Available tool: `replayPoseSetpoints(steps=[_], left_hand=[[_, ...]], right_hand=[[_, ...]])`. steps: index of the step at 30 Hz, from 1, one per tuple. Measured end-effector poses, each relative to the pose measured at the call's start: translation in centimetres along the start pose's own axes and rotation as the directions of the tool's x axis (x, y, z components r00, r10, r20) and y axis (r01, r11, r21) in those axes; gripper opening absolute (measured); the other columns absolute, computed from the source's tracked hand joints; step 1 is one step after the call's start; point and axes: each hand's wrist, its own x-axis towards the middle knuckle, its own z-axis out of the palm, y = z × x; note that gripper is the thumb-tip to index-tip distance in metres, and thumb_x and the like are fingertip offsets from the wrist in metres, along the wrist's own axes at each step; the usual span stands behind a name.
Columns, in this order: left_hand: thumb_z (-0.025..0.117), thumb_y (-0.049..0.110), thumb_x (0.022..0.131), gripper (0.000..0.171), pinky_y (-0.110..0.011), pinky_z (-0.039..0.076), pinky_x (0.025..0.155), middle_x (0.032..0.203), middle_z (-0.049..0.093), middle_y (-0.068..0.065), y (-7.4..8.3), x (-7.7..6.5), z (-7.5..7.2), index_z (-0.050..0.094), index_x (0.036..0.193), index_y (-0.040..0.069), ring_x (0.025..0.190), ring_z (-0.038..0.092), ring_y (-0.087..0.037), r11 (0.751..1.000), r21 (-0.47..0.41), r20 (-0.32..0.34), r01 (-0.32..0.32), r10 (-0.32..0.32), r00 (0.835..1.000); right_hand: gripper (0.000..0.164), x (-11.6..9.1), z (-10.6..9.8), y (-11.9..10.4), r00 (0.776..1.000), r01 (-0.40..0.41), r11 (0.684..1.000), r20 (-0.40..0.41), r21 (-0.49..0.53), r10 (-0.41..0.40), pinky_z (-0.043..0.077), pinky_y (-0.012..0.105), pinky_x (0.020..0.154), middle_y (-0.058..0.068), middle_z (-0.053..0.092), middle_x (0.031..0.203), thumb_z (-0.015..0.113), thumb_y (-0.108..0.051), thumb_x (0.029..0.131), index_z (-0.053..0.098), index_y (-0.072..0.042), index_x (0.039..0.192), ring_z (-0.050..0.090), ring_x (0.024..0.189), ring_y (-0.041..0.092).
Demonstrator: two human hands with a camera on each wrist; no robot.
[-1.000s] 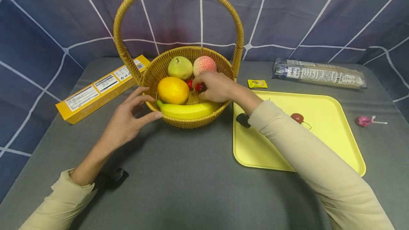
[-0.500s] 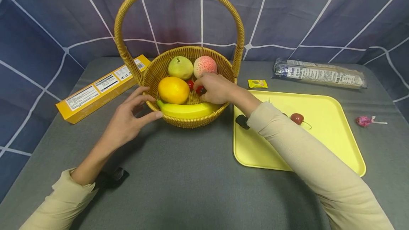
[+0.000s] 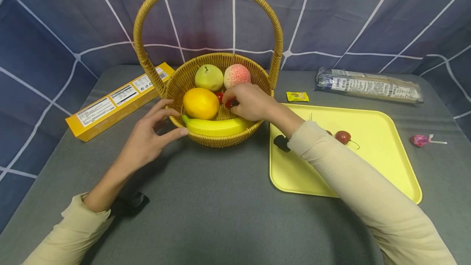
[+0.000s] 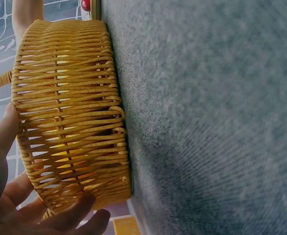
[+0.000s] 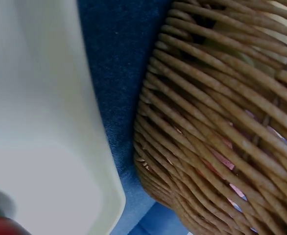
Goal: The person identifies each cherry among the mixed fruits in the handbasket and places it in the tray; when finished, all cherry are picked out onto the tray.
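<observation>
A woven basket point(image 3: 220, 141) with a tall handle holds a green pear-like fruit point(image 3: 209, 77), a peach point(image 3: 237, 75), an orange-yellow mango-like fruit point(image 3: 200, 104), a banana point(image 3: 217, 127) and a red cherry point(image 3: 219, 96). Inside it, my right hand point(image 3: 250, 101) pinches a dark red cherry point(image 3: 230, 103), partly hidden by the fingers. My left hand point(image 3: 149, 134) rests spread against the basket's left side. In the left wrist view, its thumb touches near the rim and the fingers lie along the woven wall point(image 4: 67, 112). The right wrist view shows the basket's outside, not the hand.
Right of the basket lies a yellow tray point(image 3: 375, 167) with a cherry point(image 3: 343, 137) and another partly behind the sleeve. Around it are a yellow candy packet point(image 3: 297, 96), a plastic-wrapped package point(image 3: 368, 86) and a lollipop point(image 3: 420, 140). An orange box point(image 3: 114, 105) lies left.
Both hands stay at the basket with almost no motion. The right sleeve has shifted slightly, so part of a second cherry shows on the tray.
</observation>
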Motion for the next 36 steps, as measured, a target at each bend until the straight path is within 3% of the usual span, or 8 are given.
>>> replayPoseSetpoints(steps=[4,12,21,28,36], left_hand=[[0.076,0.022,0.089,0.037,-0.057,0.038,0.109,0.152,0.038,-0.011,0.1,0.0,0.0,0.063,0.116,0.0,0.136,0.039,-0.035,1.0,0.0,0.003,0.004,-0.004,1.0],[0.077,0.022,0.089,0.036,-0.057,0.038,0.108,0.151,0.039,-0.011,0.0,0.0,0.0,0.064,0.115,0.0,0.135,0.04,-0.034,1.0,0.003,-0.001,-0.004,0.004,1.0],[0.077,0.021,0.089,0.036,-0.056,0.038,0.109,0.152,0.038,-0.011,0.1,0.0,0.2,0.064,0.116,0.0,0.136,0.039,-0.034,1.0,-0.001,0.0,-0.004,0.004,1.0],[0.076,0.02,0.089,0.036,-0.056,0.038,0.109,0.152,0.038,-0.011,0.3,0.1,0.1,0.064,0.116,-0.001,0.136,0.039,-0.034,1.0,-0.008,-0.003,-0.013,0.013,1.0],[0.076,0.02,0.089,0.036,-0.056,0.037,0.109,0.152,0.039,-0.012,0.2,0.0,0.0,0.064,0.116,0.0,0.137,0.038,-0.035,1.0,-0.005,-0.005,-0.016,0.015,1.0]], right_hand=[[0.022,-0.3,0.1,0.0,0.998,0.009,1.0,-0.055,0.002,-0.009,0.049,0.039,0.086,-0.002,0.069,0.103,0.069,-0.01,0.089,0.072,-0.01,0.111,0.06,0.093,0.02],[0.031,-1.0,0.4,0.0,0.964,0.009,0.999,-0.265,0.05,0.004,0.047,0.036,0.098,0.006,0.068,0.117,0.061,-0.012,0.092,0.067,-0.004,0.122,0.06,0.108,0.02],[0.028,-2.2,0.0,-0.2,0.949,0.051,0.986,-0.315,0.158,0.001,0.047,0.033,0.092,0.006,0.068,0.114,0.06,-0.009,0.093,0.068,-0.003,0.12,0.059,0.101,0.02],[0.03,-5.2,-1.0,-0.5,0.939,0.068,0.969,-0.343,0.239,0.019,0.05,0.037,0.087,0.005,0.066,0.114,0.063,-0.012,0.094,0.066,-0.003,0.123,0.058,0.099,0.019],[0.028,-8.5,-1.8,-0.8,0.898,0.161,0.94,-0.441,0.3,-0.013,0.055,0.032,0.074,0.005,0.066,0.111,0.064,-0.006,0.092,0.067,-0.004,0.12,0.06,0.092,0.015]])
